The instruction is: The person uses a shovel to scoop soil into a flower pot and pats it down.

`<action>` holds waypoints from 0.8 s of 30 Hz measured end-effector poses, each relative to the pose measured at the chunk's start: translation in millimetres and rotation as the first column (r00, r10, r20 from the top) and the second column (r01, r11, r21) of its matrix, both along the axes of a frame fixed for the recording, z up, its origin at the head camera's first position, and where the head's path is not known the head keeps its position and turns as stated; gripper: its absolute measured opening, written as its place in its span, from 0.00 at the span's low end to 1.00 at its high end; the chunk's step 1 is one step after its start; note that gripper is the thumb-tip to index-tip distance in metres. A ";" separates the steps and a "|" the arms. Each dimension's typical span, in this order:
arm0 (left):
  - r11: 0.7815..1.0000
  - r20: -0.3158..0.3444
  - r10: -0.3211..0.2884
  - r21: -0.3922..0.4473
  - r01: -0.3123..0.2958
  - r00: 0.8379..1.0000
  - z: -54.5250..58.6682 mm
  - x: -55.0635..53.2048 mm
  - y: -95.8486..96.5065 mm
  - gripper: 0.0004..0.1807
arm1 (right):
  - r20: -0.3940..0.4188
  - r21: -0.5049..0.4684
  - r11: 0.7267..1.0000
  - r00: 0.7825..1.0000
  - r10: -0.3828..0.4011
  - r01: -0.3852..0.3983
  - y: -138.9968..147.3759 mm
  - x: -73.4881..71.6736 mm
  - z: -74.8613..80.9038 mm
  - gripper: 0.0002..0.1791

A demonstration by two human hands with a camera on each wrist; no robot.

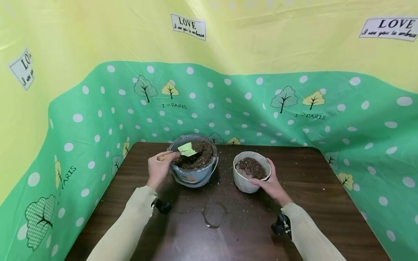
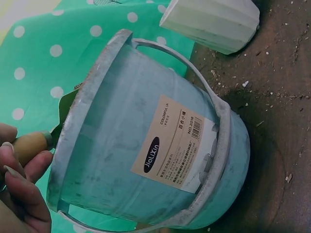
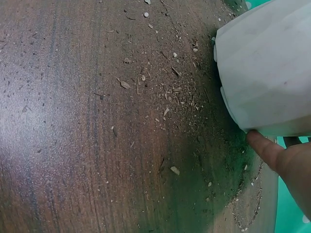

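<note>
My left hand (image 1: 158, 168) holds a small trowel (image 1: 187, 149) by its wooden handle (image 2: 31, 147). The trowel's light green blade is over the blue bucket (image 1: 203, 177), which contains dark soil (image 1: 205, 156). In the left wrist view, fingers and thumb wrap the handle beside the bucket's rim. My right hand (image 1: 272, 185) grips the near right side of a white faceted pot (image 1: 243, 184), thumb over the rim; the other fingers are partly hidden behind it. Brown soil (image 1: 253, 166) lies inside the pot. In the right wrist view, one digit touches the pot's edge (image 3: 272, 68).
Both containers stand on a dark wooden table (image 1: 303, 188), the bucket left of the pot. Loose soil crumbs and a curved soil trace (image 1: 210, 225) lie on the tabletop. A green and yellow printed cloth (image 1: 248, 108) hangs around the back and sides.
</note>
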State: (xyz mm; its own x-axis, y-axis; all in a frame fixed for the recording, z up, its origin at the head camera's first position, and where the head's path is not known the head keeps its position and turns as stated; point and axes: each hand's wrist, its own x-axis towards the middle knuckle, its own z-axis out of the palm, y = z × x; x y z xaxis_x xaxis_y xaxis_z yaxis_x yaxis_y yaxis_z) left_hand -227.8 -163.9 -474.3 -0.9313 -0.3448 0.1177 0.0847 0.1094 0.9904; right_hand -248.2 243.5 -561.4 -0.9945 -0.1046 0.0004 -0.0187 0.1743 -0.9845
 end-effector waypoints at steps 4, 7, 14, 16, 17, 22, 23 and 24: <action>1.000 -0.015 0.012 0.016 -0.011 1.000 2.5 -1.0 -0.6 0.18 | 0.004 0.002 1.000 1.000 0.002 -0.002 -0.2 -1.6 0.7 0.64; 1.000 -0.030 0.024 0.020 -0.023 0.999 1.0 -3.3 -0.3 0.18 | 0.007 0.004 1.000 1.000 0.000 0.000 1.2 -1.7 -0.1 0.64; 0.998 -0.056 0.063 0.019 -0.062 0.996 6.6 -5.0 0.0 0.16 | 0.005 0.035 0.999 1.000 0.002 -0.002 -0.8 -5.4 -1.0 0.64; 0.998 -0.054 0.065 0.019 -0.064 0.996 7.2 -5.6 -0.1 0.17 | 0.000 0.026 1.000 1.000 0.002 -0.002 -1.0 -6.2 -1.6 0.64; 0.998 -0.052 0.064 0.020 -0.063 0.997 7.3 -5.9 -0.1 0.17 | 0.002 0.027 1.000 1.000 0.000 0.000 -1.0 -6.2 -1.9 0.64; 0.999 -0.055 0.045 0.027 -0.044 0.997 9.3 -6.6 1.4 0.18 | 0.012 0.037 0.999 1.000 -0.017 0.016 0.0 -4.8 -1.2 0.64; 0.999 -0.055 0.043 0.027 -0.042 0.998 10.0 -6.9 1.9 0.18 | 0.016 0.037 0.999 1.000 -0.018 0.018 0.4 -4.5 -0.8 0.64; 0.999 -0.054 0.041 0.028 -0.040 0.998 10.9 -7.1 2.4 0.18 | 0.017 0.032 0.999 1.000 -0.018 0.017 0.8 -4.3 -0.5 0.64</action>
